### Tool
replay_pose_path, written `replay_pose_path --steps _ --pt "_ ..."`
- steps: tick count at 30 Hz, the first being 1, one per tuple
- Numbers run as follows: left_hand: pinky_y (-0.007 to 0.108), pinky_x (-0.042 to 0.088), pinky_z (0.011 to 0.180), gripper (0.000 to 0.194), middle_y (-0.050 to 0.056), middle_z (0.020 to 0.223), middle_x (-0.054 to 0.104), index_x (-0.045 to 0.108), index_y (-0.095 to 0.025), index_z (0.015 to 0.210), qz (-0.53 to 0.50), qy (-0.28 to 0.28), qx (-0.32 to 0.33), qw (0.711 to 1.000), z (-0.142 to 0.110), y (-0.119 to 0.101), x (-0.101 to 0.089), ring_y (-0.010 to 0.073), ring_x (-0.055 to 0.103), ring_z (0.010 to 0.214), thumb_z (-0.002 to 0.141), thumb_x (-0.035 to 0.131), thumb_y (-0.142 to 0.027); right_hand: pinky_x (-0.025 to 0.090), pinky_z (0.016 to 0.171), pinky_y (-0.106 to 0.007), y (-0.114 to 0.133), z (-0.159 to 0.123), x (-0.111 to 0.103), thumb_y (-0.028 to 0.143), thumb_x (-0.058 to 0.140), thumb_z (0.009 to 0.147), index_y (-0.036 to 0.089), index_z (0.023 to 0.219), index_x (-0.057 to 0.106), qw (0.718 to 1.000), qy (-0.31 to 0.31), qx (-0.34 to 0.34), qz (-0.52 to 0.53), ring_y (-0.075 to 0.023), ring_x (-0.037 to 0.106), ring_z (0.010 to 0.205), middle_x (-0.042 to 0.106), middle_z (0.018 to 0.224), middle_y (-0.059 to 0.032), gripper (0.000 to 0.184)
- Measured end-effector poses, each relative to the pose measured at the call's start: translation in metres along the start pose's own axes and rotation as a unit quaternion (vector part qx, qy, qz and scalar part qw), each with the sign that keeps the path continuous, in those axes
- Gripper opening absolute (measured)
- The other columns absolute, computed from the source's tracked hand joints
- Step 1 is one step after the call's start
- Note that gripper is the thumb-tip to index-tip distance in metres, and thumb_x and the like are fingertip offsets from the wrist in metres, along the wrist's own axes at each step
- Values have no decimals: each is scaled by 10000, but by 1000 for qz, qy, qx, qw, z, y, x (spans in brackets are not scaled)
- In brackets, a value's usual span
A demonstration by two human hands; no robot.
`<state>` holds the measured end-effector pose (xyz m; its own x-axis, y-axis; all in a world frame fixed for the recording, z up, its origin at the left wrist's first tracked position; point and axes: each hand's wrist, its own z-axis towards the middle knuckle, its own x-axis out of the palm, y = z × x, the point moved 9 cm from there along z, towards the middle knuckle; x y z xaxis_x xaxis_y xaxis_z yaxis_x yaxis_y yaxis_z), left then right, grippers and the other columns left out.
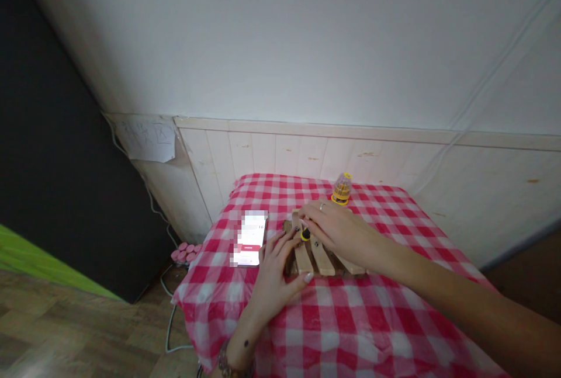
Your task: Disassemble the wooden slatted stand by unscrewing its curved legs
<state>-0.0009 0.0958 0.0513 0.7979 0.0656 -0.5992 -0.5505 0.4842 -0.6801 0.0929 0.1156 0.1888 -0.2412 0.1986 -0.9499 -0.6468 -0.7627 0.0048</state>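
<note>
A small slatted wooden piece [323,261], with pale slats over a darker base, lies on the checked tablecloth. Dark screw heads show on its slats. My left hand [276,276] grips its left side, fingers over the slats and thumb at the front edge. Above the slats, my right hand [335,225], with a ring on one finger, is closed on a short black-and-yellow screwdriver [305,235]. The screwdriver's tip is hidden near my left fingertips. Behind my right hand stands a clear bit case [342,189] with yellow ends.
A lit phone [251,239] lies left of the wooden piece on the red-and-white tablecloth [342,325]. The table meets a pale panelled wall [298,153]. Pink round things [186,252] and a white cable [169,331] are beyond the table's left edge.
</note>
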Motion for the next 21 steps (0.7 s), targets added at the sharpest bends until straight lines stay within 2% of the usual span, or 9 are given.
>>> replay_pose_path --steps 4,7,12,14,17,19,21 --pt "619 313 1175 578 119 1572 492 564 -253 1396 -3 1 -10 1000 0 1 0 386 370 1468 874 714 -451 531 899 -378 1 -3 -3 160 385 1055 191 1127 650 995 27 -50 78 -232 625 1060 671 1125 -117 276" --pt "623 308 1176 603 124 1560 504 545 -248 1422 1 5 -10 1000 1 1 1 384 375 1465 874 713 -437 521 971 -386 3 -5 -8 137 375 1042 201 1202 626 987 22 -62 145 -221 607 1127 648 1178 -113 304" --pt "612 303 1182 626 113 1576 488 516 -255 1454 5 8 -2 1000 2 2 2 374 368 1465 887 700 -446 541 912 -376 2 -6 1 207 394 1056 222 1175 607 979 16 18 202 -215 645 1050 657 1156 -98 244" --pt "612 297 1184 600 109 1570 495 530 -258 1437 5 7 -3 1000 1 2 2 372 361 1470 894 691 -457 534 899 -378 0 -4 4 272 422 1065 222 1097 613 973 -13 47 225 -218 655 1016 680 1100 -86 199" --pt "603 303 1183 599 116 1570 493 522 -259 1444 2 6 -3 1000 1 2 1 368 342 1485 905 679 -465 522 874 -367 -6 -1 10 316 437 1066 212 982 625 960 -51 79 264 -216 664 959 713 1004 -72 231" --pt "597 314 1177 605 119 1568 494 513 -260 1452 -1 7 -4 1000 1 1 1 368 339 1488 908 676 -466 525 845 -362 -10 1 14 329 412 1073 217 1014 637 956 -52 93 274 -213 666 928 726 982 -65 259" --pt "599 322 1170 590 116 1563 501 524 -261 1438 -3 8 -5 1000 1 1 1 373 356 1477 906 677 -466 527 861 -378 -12 2 12 327 383 1079 222 1107 634 963 -58 97 245 -222 663 977 727 1053 -80 273"
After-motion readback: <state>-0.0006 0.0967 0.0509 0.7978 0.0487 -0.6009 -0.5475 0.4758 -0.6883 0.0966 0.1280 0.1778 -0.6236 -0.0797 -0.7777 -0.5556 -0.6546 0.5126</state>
